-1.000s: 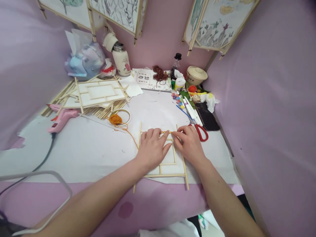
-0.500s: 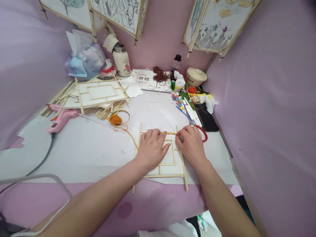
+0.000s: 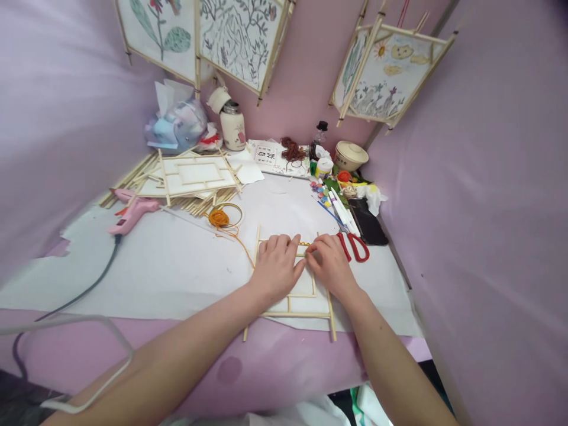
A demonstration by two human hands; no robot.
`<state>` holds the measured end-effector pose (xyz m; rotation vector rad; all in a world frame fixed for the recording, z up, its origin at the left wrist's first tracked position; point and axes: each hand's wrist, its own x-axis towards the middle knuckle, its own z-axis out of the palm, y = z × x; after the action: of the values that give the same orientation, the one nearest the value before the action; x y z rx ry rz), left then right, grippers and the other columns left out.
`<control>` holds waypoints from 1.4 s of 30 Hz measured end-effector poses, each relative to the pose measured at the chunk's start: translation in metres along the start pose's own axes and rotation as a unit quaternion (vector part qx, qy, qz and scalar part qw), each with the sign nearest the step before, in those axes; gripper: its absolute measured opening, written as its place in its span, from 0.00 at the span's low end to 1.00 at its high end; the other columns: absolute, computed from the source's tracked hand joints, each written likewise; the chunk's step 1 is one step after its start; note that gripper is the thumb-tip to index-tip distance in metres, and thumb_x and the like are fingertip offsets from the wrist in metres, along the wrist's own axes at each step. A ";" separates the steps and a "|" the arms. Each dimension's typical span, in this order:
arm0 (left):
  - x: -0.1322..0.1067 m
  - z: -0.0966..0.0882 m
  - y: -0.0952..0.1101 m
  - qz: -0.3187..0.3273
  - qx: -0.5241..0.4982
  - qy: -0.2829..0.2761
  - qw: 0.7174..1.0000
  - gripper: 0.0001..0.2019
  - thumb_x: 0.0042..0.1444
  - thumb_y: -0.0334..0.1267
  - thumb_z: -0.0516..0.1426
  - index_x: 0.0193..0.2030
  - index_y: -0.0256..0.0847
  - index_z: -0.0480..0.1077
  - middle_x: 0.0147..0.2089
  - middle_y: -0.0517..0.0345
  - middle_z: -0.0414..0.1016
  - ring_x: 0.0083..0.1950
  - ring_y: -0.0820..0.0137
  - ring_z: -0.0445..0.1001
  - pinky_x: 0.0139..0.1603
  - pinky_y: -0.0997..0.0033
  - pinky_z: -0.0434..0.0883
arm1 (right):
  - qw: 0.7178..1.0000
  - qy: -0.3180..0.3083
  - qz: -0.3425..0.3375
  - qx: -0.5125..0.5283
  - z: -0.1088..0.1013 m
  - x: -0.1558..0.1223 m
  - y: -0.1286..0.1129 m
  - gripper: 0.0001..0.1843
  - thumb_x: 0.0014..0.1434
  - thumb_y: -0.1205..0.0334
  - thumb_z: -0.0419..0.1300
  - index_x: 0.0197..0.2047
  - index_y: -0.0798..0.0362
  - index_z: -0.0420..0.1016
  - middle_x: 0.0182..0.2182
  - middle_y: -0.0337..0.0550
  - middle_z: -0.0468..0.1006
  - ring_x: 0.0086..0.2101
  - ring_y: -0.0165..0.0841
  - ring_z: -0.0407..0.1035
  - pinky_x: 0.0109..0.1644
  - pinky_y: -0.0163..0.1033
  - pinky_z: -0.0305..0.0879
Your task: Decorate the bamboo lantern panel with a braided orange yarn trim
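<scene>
Well off to the left of the left fingers, we see a pink hot glue gun (image 3: pixel 137 212) lying on the bench (image 3: pixel 186 272). Beyond the same fingers, also to their left, sits an orange yarn ball (image 3: pixel 219 218) beside a ring-shaped roll (image 3: pixel 242 213); from there a loose strand (image 3: pixel 245 251) runs toward the frame's left side.

Our left hand (image 3: pixel 277 266) lies palm down over the upper left of the wooden stick frame (image 3: pixel 302 295), its fingers laid forward side by side across the top bar and its thumb standing apart. The frame rests flat on the bench, under and between both sets of fingers, its lower bar on our near side of them. Just between the fingertips, wavy orange yarn (image 3: pixel 304 243) shows along the top bar.

Our right hand (image 3: pixel 331 266) bends over the upper right; thumb and forefinger come close together, but we cannot tell whether they pinch the yarn.

Just right of the right fingers lie red-handled scissors (image 3: pixel 364 244), with a black phone (image 3: pixel 369 222) beyond.

We judge the frame light and stiff, its thin sticks likely to flex or part at the joints, so we would hold it by the outer bars near a corner. The yarn looks soft and springy; we would grip it close to the bar.
</scene>
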<state>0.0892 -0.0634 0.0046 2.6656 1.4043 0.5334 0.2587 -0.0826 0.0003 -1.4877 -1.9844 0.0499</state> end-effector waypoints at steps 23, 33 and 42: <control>-0.092 -0.123 -0.228 -0.477 0.127 0.124 0.861 0.30 0.57 0.50 0.55 0.61 0.30 0.62 0.58 0.33 0.67 0.61 0.45 0.63 0.58 0.50 0.63 | 0.951 0.224 0.147 0.156 -0.011 -0.010 0.022 0.08 0.57 0.63 0.57 0.38 0.52 0.76 0.33 0.41 0.75 0.29 0.30 0.65 0.37 0.38 0.62; -0.080 -0.115 -0.228 -0.388 0.150 -0.012 0.909 0.19 0.62 0.39 0.44 0.49 0.27 0.68 0.50 0.31 0.73 0.52 0.50 0.71 0.49 0.58 0.66 | 0.937 0.194 0.222 0.190 -0.006 -0.025 0.038 0.12 0.55 0.57 0.59 0.39 0.53 0.78 0.33 0.44 0.78 0.30 0.34 0.68 0.36 0.41 0.63; -0.158 -0.136 -0.163 -0.408 0.178 0.010 0.896 0.21 0.64 0.49 0.38 0.35 0.41 0.65 0.32 0.47 0.72 0.36 0.54 0.71 0.33 0.62 0.65 | 0.937 0.212 0.183 0.208 -0.024 -0.037 0.011 0.10 0.57 0.59 0.57 0.39 0.53 0.76 0.35 0.43 0.77 0.35 0.35 0.70 0.43 0.42 0.66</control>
<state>-0.1672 -0.1099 0.0518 1.9436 2.5895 0.2156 0.2853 -0.1189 -0.0029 -1.4182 -1.2459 0.2663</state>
